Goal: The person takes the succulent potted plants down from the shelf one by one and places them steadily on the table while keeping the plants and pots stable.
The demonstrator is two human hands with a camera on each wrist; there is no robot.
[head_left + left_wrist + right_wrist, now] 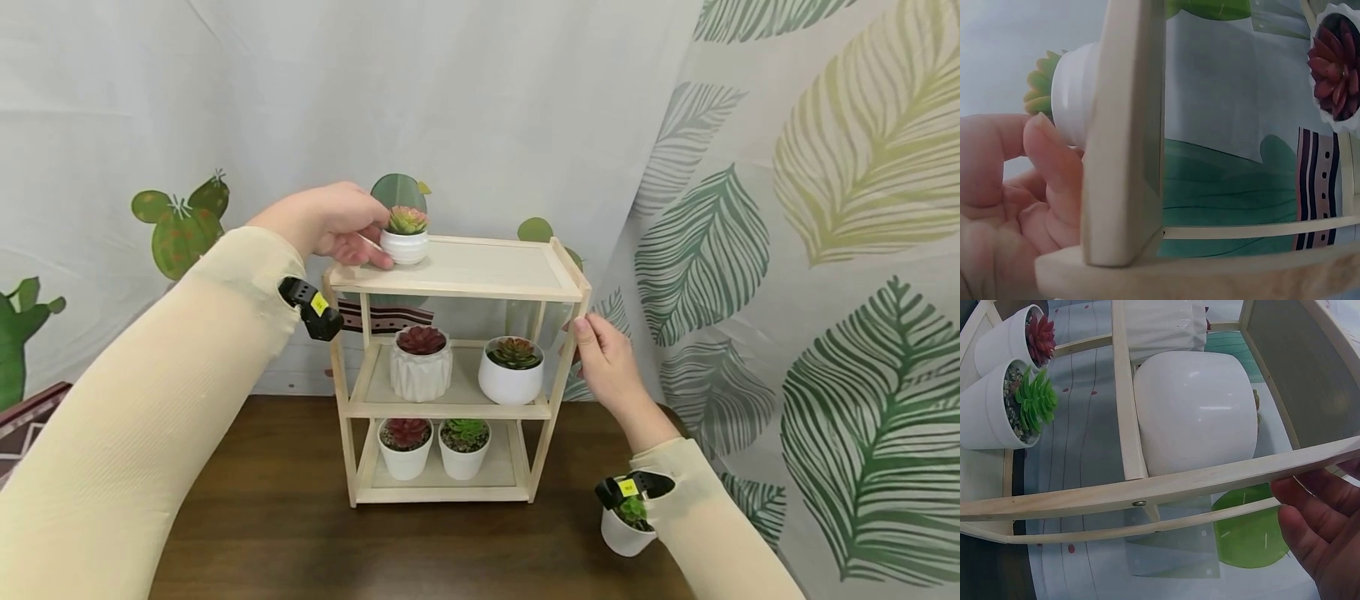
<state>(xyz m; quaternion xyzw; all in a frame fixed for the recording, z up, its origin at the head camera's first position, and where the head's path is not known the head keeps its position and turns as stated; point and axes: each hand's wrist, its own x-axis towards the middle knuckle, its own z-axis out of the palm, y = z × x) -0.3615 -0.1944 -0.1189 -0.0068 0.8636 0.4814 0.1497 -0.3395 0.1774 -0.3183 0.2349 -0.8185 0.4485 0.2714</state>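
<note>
A small white ribbed pot with a pink-green succulent (406, 237) is at the left end of the top board of a light wooden three-tier shelf (487, 271). My left hand (341, 225) pinches this pot from its left side, thumb and fingers bent about it. In the left wrist view the shelf's edge hides the pot's lower part. The right hand (611, 362) grips the shelf's right front upright, just under the top board. Its fingertips (1288, 487) meet the wood in the right wrist view.
On the middle tier stand a fluted white pot (422, 375) and a rounded white pot (512, 382). Two white pots, one with a red succulent (406, 454) and one with a green succulent (464, 454), are below. Another potted plant (627, 533) stands on the brown table (450, 554), under the right forearm.
</note>
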